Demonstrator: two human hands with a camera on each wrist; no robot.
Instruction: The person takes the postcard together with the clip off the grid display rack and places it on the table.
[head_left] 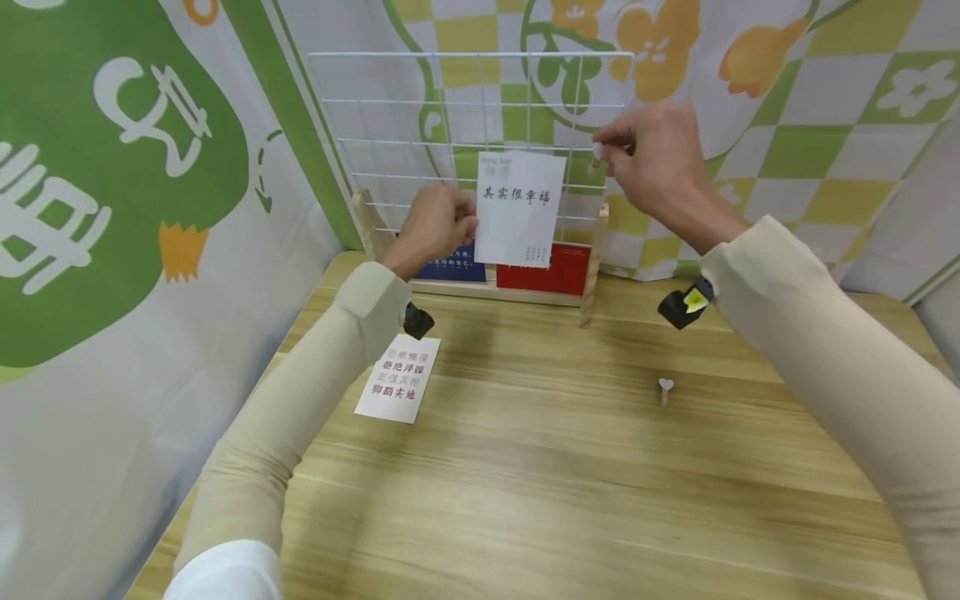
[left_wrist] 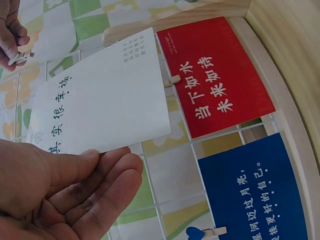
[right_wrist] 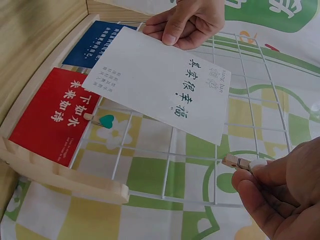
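Note:
My left hand (head_left: 438,223) pinches the left edge of a white card (head_left: 517,221) with dark Chinese lettering, thumb in front and fingers behind. The card is held upright in front of a white wire grid (head_left: 472,54). To its upper right, my right hand (head_left: 663,154) pinches a small wooden clothespin (right_wrist: 237,162) with a white heart on it. In the right wrist view the clothespin's tip lies close to the card's corner, beside a grid wire. A red card (left_wrist: 215,75) and a blue card (left_wrist: 252,187) hang low on the grid.
A wooden stand (head_left: 594,267) supports the grid at the back of the table (head_left: 540,467). Another white card (head_left: 397,379), with red and grey lettering, lies at the left. One more heart clothespin (head_left: 665,388) lies at the right. Patterned cloth (head_left: 795,142) hangs behind.

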